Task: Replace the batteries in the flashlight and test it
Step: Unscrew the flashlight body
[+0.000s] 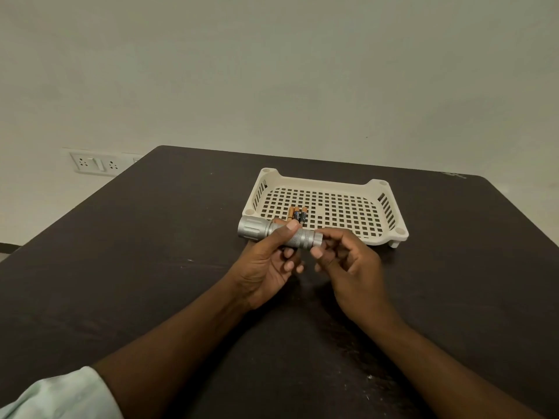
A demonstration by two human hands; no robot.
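Note:
A silver metal flashlight lies level above the dark table, its wide head pointing left. My left hand grips its knurled barrel, thumb on top. My right hand pinches the tail cap at the flashlight's right end between thumb and forefinger. Three small black-and-copper batteries lie side by side in the near left part of a cream perforated tray, just behind the flashlight.
The dark table stretches wide on both sides of my hands. Its far edge meets a pale wall. A white socket plate is on the wall at the left. A pale sleeve shows at the lower left.

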